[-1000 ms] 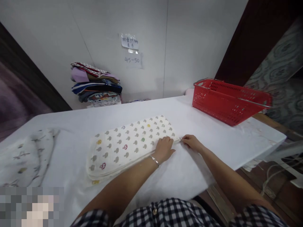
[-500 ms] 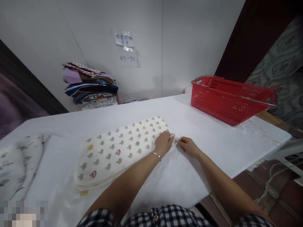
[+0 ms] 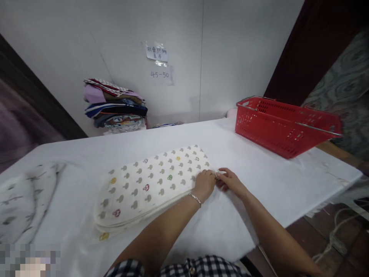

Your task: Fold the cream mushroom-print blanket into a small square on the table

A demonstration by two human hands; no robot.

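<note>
A folded cream cloth (image 3: 155, 181) printed with grey mushrooms and a few coloured ones lies flat on the white table, in several layers. At its near right corner my left hand (image 3: 205, 184), with a bracelet at the wrist, has its fingers closed on the cloth's edge. My right hand (image 3: 230, 182) meets it from the right, thumb and index finger pinching the same corner. The other right fingers curl loosely below. The bit of cloth between the two hands is mostly hidden by the fingers.
The white table (image 3: 253, 169) carries a red plastic basket (image 3: 265, 130) with metal handles at the back right. Another patterned white cloth (image 3: 43, 192) lies at the left. A stack of folded fabrics (image 3: 117, 105) stands behind the table by the wall, below paper signs (image 3: 160, 75).
Both hands have drawn closer together at the cloth's corner, the left fingers lower over the edge. The right hand's lower fingers have opened somewhat. The whole view has shifted slightly.
</note>
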